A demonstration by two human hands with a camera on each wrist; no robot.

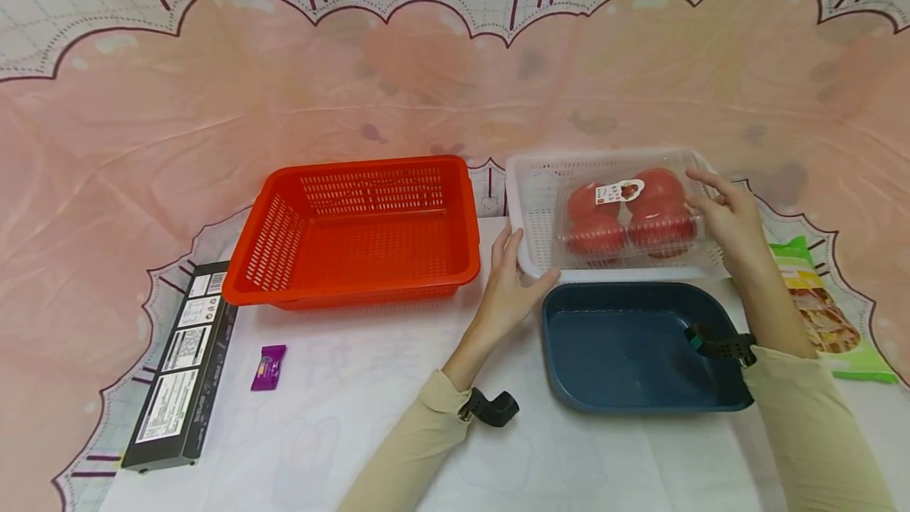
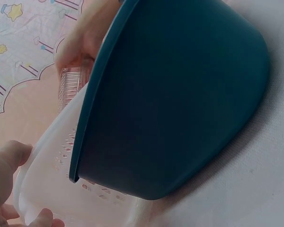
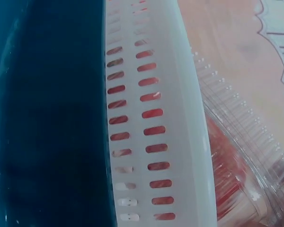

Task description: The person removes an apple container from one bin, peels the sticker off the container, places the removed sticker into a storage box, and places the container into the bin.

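Note:
In the head view a clear plastic box of tomatoes [image 1: 664,227] with a white label sits within the white basket [image 1: 535,216], tilted toward its right side. My right hand [image 1: 735,227] grips the box at its right end. At the basket's front left corner, my left hand [image 1: 506,287] holds the rim between thumb and fingers. The left wrist view shows those fingers [image 2: 12,153] against the white rim. Through the basket's slots in the right wrist view, red shows, and the box [image 3: 236,175] rises past the rim. The box's underside is hidden.
A dark blue tub [image 1: 640,346] stands directly before the white basket. To the left is a red basket [image 1: 355,259]. A purple wrapped candy [image 1: 268,367] and a long black box [image 1: 181,370] lie farther left. At the right edge lies a green food bag [image 1: 828,314].

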